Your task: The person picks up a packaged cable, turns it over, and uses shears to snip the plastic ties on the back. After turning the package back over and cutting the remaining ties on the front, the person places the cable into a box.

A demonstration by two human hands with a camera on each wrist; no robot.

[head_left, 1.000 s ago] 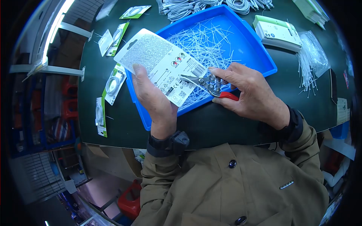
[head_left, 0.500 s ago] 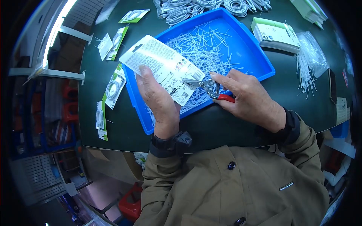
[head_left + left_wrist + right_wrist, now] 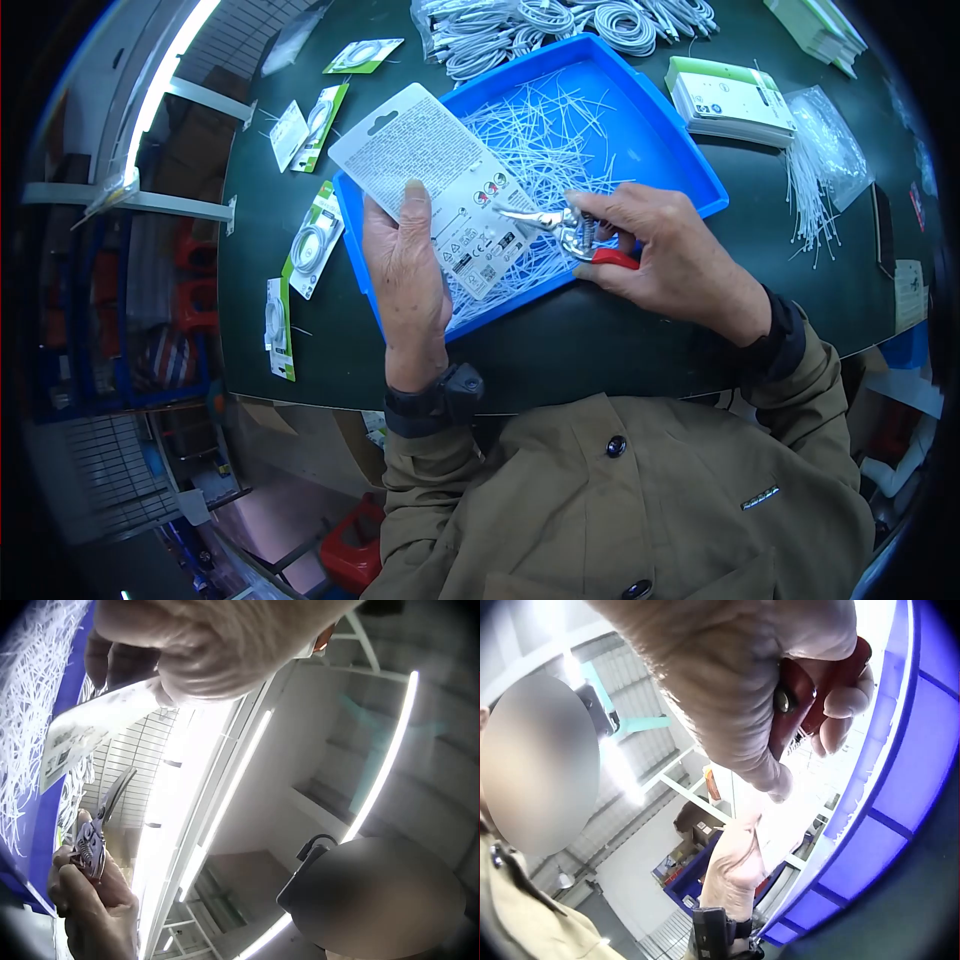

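A white printed card (image 3: 430,170) with a hanging slot is gripped by the left hand (image 3: 408,275), thumb on its printed face, the other fingers behind it. In the right hand (image 3: 680,255) are red-handled cutters (image 3: 565,228), their metal tips close to the card's right edge; whether they touch it I cannot tell. Both are over a blue tray (image 3: 660,110) of loose white ties (image 3: 540,140). The left wrist view shows the card (image 3: 97,724) and cutters (image 3: 101,832) apart. In the right wrist view the right hand (image 3: 727,682) curls round the red handles (image 3: 793,705).
Several carded cables (image 3: 312,240) lie along the table's left side. Coiled grey cables (image 3: 530,25) are behind the tray. To its right stand a stack of cards (image 3: 730,95) and a clear bag (image 3: 828,140) with white ties. A red stool (image 3: 350,545) is below the table.
The left hand has turned more upright, its thumb lying further right on the card. Both the card and cutters have shifted slightly, and the tips now sit at the card's right edge.
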